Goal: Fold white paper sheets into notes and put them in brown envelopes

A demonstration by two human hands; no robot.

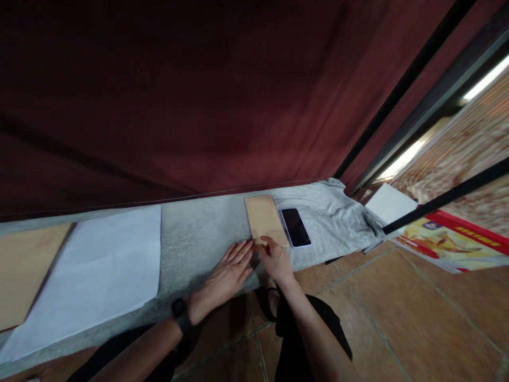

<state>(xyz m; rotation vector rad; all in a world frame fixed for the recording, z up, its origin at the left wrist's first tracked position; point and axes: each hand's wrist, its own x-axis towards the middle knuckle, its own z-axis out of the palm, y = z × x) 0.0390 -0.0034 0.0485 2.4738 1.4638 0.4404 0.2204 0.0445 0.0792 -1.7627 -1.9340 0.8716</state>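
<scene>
While our left hand (228,270) lies flat and released on the grey mat (199,233), our right hand (275,258) touches the near edge of the brown envelope (265,217); we cannot tell whether it grips. A phone (295,227) lies just right of the envelope, and a white sheet (103,265) lies well apart to the left.

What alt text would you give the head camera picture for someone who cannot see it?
A person's right hand touches the near edge of a brown envelope on a grey cloth, while the left hand lies flat on the cloth. A dark phone lies just right of the envelope, a white sheet farther left.
</scene>
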